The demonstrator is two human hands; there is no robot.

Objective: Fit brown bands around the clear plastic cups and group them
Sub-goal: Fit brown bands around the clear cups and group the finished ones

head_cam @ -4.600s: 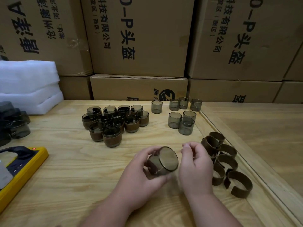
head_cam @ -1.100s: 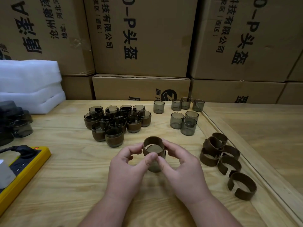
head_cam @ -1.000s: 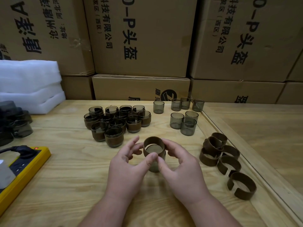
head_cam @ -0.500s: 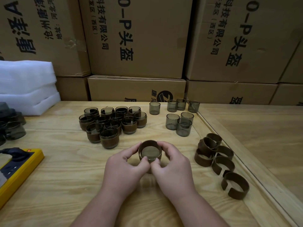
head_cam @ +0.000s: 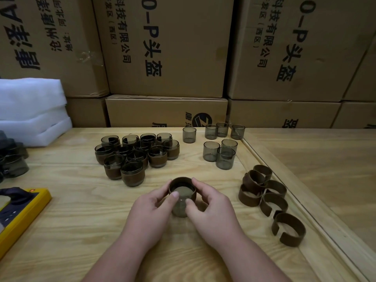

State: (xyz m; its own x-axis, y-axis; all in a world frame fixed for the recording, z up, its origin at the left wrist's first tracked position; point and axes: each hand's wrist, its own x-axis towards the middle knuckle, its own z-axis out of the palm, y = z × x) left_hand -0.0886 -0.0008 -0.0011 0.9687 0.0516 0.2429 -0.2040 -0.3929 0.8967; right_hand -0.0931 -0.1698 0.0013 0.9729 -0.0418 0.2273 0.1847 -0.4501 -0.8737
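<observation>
A clear smoky plastic cup (head_cam: 180, 208) stands on the wooden table (head_cam: 81, 210) with a brown band (head_cam: 182, 183) ringed around its upper rim. The left hand (head_cam: 150, 210) curls round the cup's left side, thumb tip pressed on the near rim of the band; the right hand (head_cam: 211, 208) curls round the right side, thumb against the cup wall just below the band, fingers wrapping the far side.

Beyond the cup and to its left, a tight cluster of banded cups (head_cam: 134, 155) stands together. Beyond the cup and to its right are unbanded cups: three close together (head_cam: 220, 153), then farther back a lone cup (head_cam: 189, 134) and three more (head_cam: 222, 130) at the table's far edge. To the right of the cup, near the table's raised edge strip, lies a heap of loose split brown bands (head_cam: 264, 192), one (head_cam: 289, 228) apart from the rest and nearer the person.

Well left of the cup sit a yellow power strip (head_cam: 22, 212), some dark cups (head_cam: 12, 159) and stacked white foam sheets (head_cam: 30, 110). Cardboard boxes (head_cam: 168, 47) printed with characters stand behind the table.
</observation>
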